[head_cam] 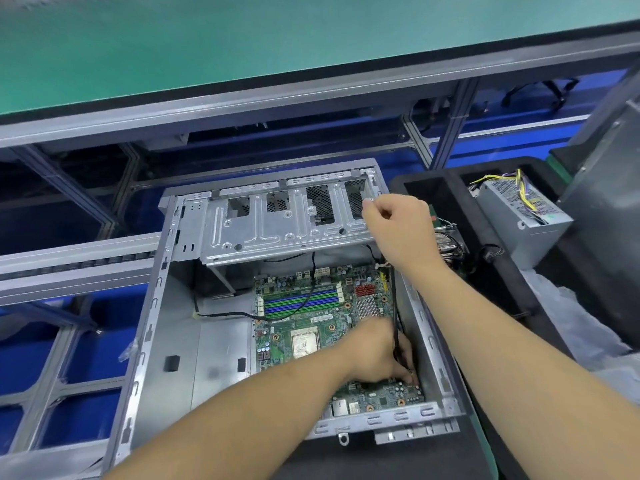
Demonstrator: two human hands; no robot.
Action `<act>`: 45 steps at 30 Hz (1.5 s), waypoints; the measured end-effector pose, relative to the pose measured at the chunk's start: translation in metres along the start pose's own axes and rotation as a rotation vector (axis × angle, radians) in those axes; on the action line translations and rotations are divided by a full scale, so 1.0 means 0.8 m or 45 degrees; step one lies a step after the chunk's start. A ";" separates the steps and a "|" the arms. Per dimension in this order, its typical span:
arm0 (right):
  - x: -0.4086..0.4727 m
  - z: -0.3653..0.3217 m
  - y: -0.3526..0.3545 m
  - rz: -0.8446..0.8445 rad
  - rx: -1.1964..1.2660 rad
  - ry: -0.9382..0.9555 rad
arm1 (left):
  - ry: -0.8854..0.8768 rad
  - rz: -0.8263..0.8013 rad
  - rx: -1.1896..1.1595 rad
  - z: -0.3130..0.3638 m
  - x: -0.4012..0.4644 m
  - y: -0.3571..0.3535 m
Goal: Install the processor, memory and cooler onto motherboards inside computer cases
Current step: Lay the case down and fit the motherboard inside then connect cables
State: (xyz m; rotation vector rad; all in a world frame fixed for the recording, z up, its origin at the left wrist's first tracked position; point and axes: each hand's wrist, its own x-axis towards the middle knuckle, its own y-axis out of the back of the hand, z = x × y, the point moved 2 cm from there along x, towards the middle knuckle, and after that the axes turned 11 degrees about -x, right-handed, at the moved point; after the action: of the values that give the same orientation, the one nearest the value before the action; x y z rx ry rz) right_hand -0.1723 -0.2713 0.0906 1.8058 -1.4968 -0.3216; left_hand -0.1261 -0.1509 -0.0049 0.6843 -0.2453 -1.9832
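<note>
An open grey computer case (162,327) lies in front of me with a green motherboard (311,327) inside. A processor (304,344) with smeared paste sits in the socket, and blue and green memory slots (298,303) lie behind it. My left hand (374,355) reaches down to the board's near right corner, its fingers pinching a black cable (394,317) at a connector. My right hand (398,220) is raised at the right end of the drive cage (277,223), fingers curled; what it holds is hidden. A finned cooler (448,244) peeks out behind my right wrist.
A black foam tray (485,209) to the right holds a grey power supply (523,216) with yellow wires. Crumpled plastic wrap (571,323) lies nearer on the right. A conveyor rail (69,258) runs on the left, over blue flooring. A green-topped bench (207,46) spans the back.
</note>
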 end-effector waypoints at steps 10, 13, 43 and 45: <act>0.000 0.006 0.001 0.050 0.114 -0.053 | -0.016 0.019 -0.056 -0.002 -0.002 0.000; 0.001 0.007 0.000 0.054 0.137 -0.051 | -0.075 0.026 0.027 0.001 -0.004 -0.002; 0.002 0.013 -0.002 0.024 0.167 -0.085 | 0.020 0.050 0.342 0.010 0.000 -0.017; 0.002 0.012 -0.002 0.028 0.170 -0.079 | 0.004 0.020 0.275 0.011 0.000 -0.016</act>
State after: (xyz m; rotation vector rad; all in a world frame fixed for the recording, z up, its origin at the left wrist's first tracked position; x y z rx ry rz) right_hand -0.1768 -0.2767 0.0832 1.8978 -1.6137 -0.2749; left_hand -0.1407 -0.1451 -0.0033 0.8199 -0.4670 -1.9582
